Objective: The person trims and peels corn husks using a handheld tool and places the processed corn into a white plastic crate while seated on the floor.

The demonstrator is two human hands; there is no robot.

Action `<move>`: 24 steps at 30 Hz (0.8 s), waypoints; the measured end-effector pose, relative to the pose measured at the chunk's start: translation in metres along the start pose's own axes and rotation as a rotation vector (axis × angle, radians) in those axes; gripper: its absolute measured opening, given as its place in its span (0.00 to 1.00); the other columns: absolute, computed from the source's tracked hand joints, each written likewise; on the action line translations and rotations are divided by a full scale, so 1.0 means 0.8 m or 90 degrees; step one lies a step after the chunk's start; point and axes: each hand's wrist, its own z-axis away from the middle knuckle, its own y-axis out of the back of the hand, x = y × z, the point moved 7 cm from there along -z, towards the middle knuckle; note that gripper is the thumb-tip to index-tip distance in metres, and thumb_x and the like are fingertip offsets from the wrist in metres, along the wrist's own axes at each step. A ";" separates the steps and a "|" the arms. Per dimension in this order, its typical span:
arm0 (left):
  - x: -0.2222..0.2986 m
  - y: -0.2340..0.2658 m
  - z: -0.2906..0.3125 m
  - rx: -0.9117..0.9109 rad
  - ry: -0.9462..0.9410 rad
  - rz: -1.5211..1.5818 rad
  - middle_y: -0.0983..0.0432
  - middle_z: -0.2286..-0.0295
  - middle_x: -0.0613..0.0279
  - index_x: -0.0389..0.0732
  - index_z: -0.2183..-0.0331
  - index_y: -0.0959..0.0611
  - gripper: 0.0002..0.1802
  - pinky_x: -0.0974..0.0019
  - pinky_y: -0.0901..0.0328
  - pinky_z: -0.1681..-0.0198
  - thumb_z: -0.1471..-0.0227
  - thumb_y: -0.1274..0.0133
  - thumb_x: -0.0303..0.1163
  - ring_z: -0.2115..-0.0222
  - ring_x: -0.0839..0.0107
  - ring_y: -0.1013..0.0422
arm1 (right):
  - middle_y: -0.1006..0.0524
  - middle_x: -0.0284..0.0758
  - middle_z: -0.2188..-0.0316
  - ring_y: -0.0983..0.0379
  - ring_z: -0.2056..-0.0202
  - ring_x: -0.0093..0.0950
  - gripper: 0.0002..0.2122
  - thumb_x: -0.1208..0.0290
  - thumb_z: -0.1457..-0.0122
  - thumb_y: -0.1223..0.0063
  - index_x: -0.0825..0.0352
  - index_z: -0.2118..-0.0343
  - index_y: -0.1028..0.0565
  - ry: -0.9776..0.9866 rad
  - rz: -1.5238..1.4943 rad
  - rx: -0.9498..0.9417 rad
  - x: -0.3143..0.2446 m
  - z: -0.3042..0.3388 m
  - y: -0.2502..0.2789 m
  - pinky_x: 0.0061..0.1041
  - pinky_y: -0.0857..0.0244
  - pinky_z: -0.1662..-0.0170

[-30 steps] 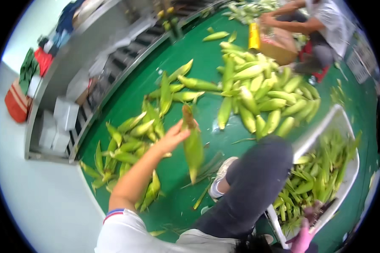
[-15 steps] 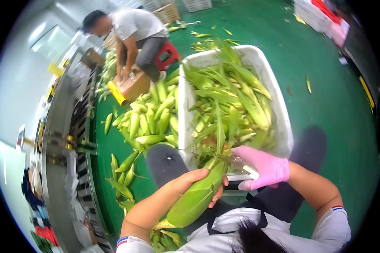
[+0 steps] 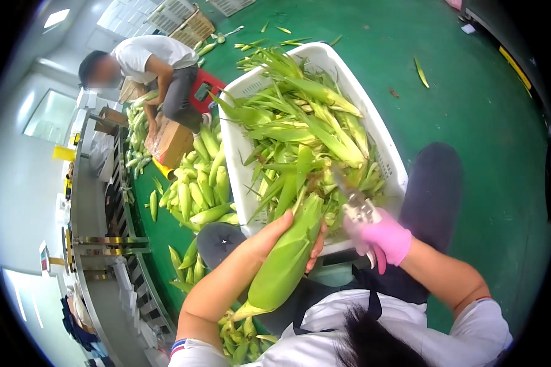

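An ear of corn in its green husk point(image 3: 284, 263) lies tilted in my bare left hand point(image 3: 269, 237), with my fingers wrapped round its sides. Its silk end points toward a white slatted crate point(image 3: 234, 165) full of loose husks and leaves point(image 3: 324, 131). My right hand point(image 3: 386, 237), in a pink glove, is closed on pruning shears point(image 3: 360, 208) with a pale handle. Their blades are blurred and reach over the crate's near right part, just beside the corn tip and apart from it.
Left of the crate lies a heap of unhusked corn point(image 3: 196, 196); more ears point(image 3: 242, 342) lie by my left elbow. A co-worker point(image 3: 159, 58) sits beyond on a red stool point(image 3: 205, 85), over a cardboard box point(image 3: 176, 144). Metal racking point(image 3: 98, 269) runs along the left.
My right hand with the shears has turned and drawn slightly down, away from the corn tip. The corn remains in my left hand. The whole view has shifted, so the crate appears farther left.
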 end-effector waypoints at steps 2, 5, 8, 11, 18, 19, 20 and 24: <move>0.027 -0.013 0.009 0.050 -0.067 -0.086 0.28 0.74 0.54 0.39 0.57 0.29 0.37 0.62 0.30 0.71 0.56 0.43 0.62 0.74 0.62 0.27 | 0.26 0.38 0.76 0.29 0.80 0.27 0.12 0.69 0.44 0.48 0.69 0.61 0.32 -0.103 -0.248 -0.006 0.034 -0.014 -0.001 0.29 0.29 0.75; 0.083 -0.091 0.026 0.076 -0.270 -0.774 0.25 0.69 0.60 0.41 0.62 0.25 0.22 0.67 0.32 0.64 0.61 0.37 0.35 0.68 0.66 0.26 | 0.25 0.43 0.64 0.25 0.64 0.37 0.16 0.60 0.42 0.47 0.64 0.56 0.33 -0.266 -0.380 -0.149 0.057 0.001 -0.055 0.40 0.28 0.58; 0.056 -0.143 0.018 -0.017 -0.275 -1.174 0.29 0.60 0.58 0.45 0.62 0.25 0.25 0.64 0.35 0.57 0.66 0.36 0.35 0.58 0.59 0.30 | 0.29 0.37 0.60 0.33 0.51 0.36 0.22 0.54 0.47 0.43 0.62 0.54 0.33 0.237 -0.119 -0.196 0.085 -0.041 -0.066 0.41 0.41 0.45; 0.024 -0.135 0.030 0.014 -0.450 -1.324 0.42 0.45 0.50 0.47 0.59 0.25 0.27 0.49 0.47 0.44 0.66 0.37 0.33 0.42 0.50 0.45 | 0.28 0.37 0.58 0.31 0.52 0.33 0.24 0.55 0.48 0.41 0.62 0.52 0.32 0.132 -0.071 -0.185 0.054 -0.048 -0.079 0.39 0.39 0.47; 0.014 0.026 0.063 0.248 -0.571 -0.309 0.70 0.35 0.49 0.48 0.37 0.45 0.56 0.40 0.66 0.37 0.63 0.33 0.45 0.34 0.53 0.72 | 0.24 0.37 0.61 0.23 0.71 0.27 0.26 0.62 0.49 0.41 0.70 0.49 0.32 0.070 -0.105 -0.061 -0.027 -0.058 -0.077 0.26 0.28 0.77; 0.014 0.051 0.055 0.241 -0.534 -0.168 0.66 0.35 0.52 0.46 0.37 0.46 0.54 0.43 0.64 0.37 0.60 0.37 0.51 0.35 0.56 0.68 | 0.24 0.37 0.61 0.23 0.71 0.27 0.26 0.62 0.49 0.41 0.70 0.49 0.32 0.076 -0.095 -0.070 -0.043 -0.057 -0.084 0.26 0.28 0.77; 0.016 0.065 0.047 0.236 -0.493 -0.020 0.63 0.35 0.56 0.45 0.37 0.47 0.54 0.45 0.61 0.37 0.56 0.41 0.58 0.35 0.58 0.65 | 0.24 0.37 0.61 0.24 0.69 0.26 0.28 0.61 0.51 0.41 0.70 0.48 0.33 0.051 -0.029 -0.107 -0.058 -0.053 -0.095 0.25 0.29 0.70; 0.046 0.071 0.006 0.063 -0.455 0.215 0.45 0.40 0.51 0.41 0.40 0.42 0.51 0.49 0.46 0.41 0.55 0.46 0.63 0.42 0.57 0.44 | 0.24 0.40 0.62 0.25 0.63 0.28 0.34 0.56 0.54 0.38 0.69 0.46 0.36 0.036 0.482 0.000 -0.077 -0.067 -0.109 0.26 0.31 0.58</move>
